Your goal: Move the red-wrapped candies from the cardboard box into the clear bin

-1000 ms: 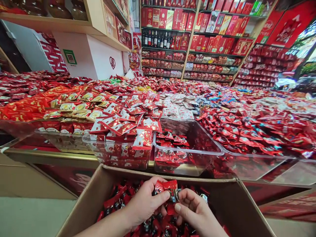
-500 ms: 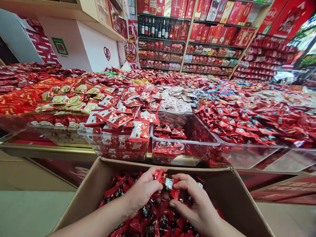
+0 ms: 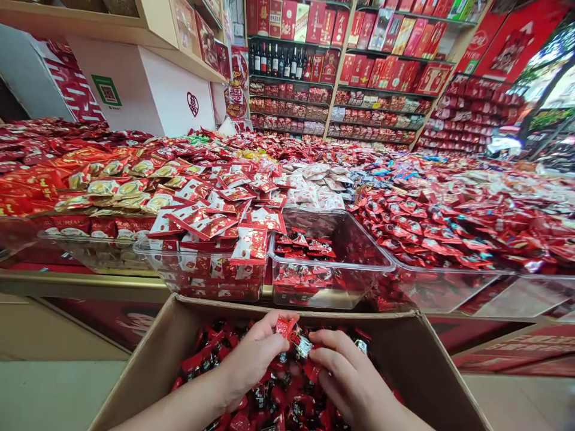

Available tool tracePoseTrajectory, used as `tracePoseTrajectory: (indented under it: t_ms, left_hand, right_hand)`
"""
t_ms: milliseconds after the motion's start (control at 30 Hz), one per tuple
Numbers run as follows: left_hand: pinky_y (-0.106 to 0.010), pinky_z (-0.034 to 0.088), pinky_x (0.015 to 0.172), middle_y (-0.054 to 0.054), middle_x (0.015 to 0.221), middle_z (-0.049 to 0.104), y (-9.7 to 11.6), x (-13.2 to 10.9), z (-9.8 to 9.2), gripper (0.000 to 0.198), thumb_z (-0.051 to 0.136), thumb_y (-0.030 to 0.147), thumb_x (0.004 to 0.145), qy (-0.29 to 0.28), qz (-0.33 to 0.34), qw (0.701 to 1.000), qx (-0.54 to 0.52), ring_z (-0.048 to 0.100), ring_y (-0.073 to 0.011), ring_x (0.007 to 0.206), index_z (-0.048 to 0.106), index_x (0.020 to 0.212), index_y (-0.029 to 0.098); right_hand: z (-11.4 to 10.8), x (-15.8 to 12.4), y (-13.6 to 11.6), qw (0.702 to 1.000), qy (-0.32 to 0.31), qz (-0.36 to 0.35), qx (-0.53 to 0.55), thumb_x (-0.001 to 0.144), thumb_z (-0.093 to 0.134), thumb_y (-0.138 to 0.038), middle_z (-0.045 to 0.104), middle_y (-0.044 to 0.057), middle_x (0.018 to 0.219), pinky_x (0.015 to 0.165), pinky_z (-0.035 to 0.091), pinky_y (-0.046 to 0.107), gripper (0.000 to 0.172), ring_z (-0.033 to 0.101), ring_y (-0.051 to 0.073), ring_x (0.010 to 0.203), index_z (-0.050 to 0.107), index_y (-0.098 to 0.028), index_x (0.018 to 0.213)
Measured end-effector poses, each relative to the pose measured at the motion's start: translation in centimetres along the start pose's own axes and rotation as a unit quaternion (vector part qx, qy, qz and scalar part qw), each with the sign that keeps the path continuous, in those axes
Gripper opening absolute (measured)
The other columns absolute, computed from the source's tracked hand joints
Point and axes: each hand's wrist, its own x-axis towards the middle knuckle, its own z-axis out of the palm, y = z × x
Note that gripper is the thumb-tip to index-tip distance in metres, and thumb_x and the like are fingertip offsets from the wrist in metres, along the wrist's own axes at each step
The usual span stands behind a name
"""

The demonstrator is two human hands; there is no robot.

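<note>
As both hands work inside the box (image 3: 153, 353), I log: L hand (image 3: 254, 359) curled tight, pinching candies (image 3: 294, 338) near box's far wall; R hand (image 3: 350, 377) half-curled, fingertips touching them, grip unclear.

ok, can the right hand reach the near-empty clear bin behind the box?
Probably yes. The right hand is in the cardboard box among wrapped candies; the clear bin stands just past the box's far wall, open-topped, nothing over it.
</note>
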Motion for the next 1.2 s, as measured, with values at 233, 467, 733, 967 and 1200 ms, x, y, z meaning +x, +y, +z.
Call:
tracePoseTrajectory:
  t_ms: [233, 467, 733, 967, 1200]
  left_hand:
    - [-0.025, 0.037, 0.066, 0.001, 0.078, 0.053, -0.5, 0.2, 0.0, 0.03, 0.051, 0.02, 0.069, 0.008, 0.067, 0.998, 0.009, 0.049, -0.0131, 0.074, 0.042, 0.098, 0.02]
    - [-0.024, 0.037, 0.064, 0.002, 0.076, 0.054, -0.3, 0.2, 0.0, 0.032, 0.055, 0.02, 0.067, 0.048, 0.079, 0.996, 0.001, 0.049, -0.0114, 0.068, 0.042, 0.096, 0.02]
    - [-0.026, 0.035, 0.069, -0.001, 0.08, 0.056, -0.2, 0.1, -0.2, 0.028, 0.054, 0.03, 0.068, 0.004, 0.039, 0.998, 0.058, 0.049, -0.014, 0.076, 0.047, 0.092, 0.017]
    - [-0.027, 0.035, 0.073, -0.002, 0.083, 0.055, -0.7, 0.2, -0.1, 0.026, 0.054, 0.021, 0.068, 0.024, 0.059, 0.996, 0.058, 0.049, -0.0141, 0.078, 0.045, 0.092, 0.015]
    - [-0.027, 0.038, 0.062, -0.001, 0.074, 0.055, -1.2, 0.3, 0.2, 0.027, 0.057, 0.018, 0.062, 0.051, 0.006, 0.998, 0.022, 0.051, -0.0142, 0.068, 0.045, 0.086, 0.015]
  right_hand:
    - [-0.4, 0.5, -0.6, 0.999, 0.036, 0.003, 0.04, 0.072, 0.041, -0.007, 0.045, 0.008, 0.097, 0.068, 0.041, 0.025, 0.028, 0.046, 0.015, 0.084, 0.046, -0.021, 0.096]
    - [1.0, 0.8, -1.1, 0.806, 0.057, 0.299, 0.508, 0.068, 0.053, -0.022, 0.048, 0.003, 0.085, 0.06, 0.042, 0.023, 0.028, 0.049, 0.009, 0.067, 0.038, -0.021, 0.092]
    - [1.0, 1.0, -0.8, 0.751, 0.026, 0.334, 0.569, 0.063, 0.06, -0.026, 0.05, 0.0, 0.075, 0.064, 0.039, 0.023, 0.034, 0.049, 0.009, 0.069, 0.039, -0.018, 0.089]
    - [1.0, 1.2, -0.7, 0.737, 0.023, 0.388, 0.553, 0.064, 0.057, -0.035, 0.048, -0.002, 0.064, 0.043, 0.035, 0.019, 0.031, 0.045, 0.007, 0.051, 0.039, -0.016, 0.081]
    - [1.7, 1.0, -0.4, 0.724, 0.04, 0.383, 0.572, 0.063, 0.059, -0.035, 0.046, -0.006, 0.058, 0.043, 0.033, 0.018, 0.034, 0.044, 0.005, 0.046, 0.032, -0.018, 0.076]
